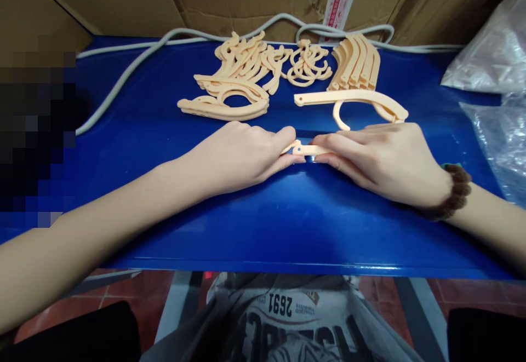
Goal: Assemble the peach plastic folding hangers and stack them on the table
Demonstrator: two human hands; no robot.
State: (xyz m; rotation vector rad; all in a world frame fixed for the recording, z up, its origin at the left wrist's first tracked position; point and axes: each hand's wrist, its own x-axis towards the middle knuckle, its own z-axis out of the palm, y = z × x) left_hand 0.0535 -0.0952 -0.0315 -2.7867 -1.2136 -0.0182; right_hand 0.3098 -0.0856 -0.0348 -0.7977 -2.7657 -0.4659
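Note:
My left hand is closed, pinching a small cream plastic hanger part between thumb and forefinger; most of it is hidden. From the other side my right hand grips a cream hanger arm, its holed end touching the left hand's part. Just behind the right hand lies a hanger piece with a hook. Folded hangers are stacked behind the left hand. Further back are a pile of loose hanger arms, a heap of hooks and a row of curved arms.
The blue table ends at a front edge near my lap. A white cable loops along its back, before a cardboard box. Clear plastic bags lie at the right. A brown hair tie circles my right wrist.

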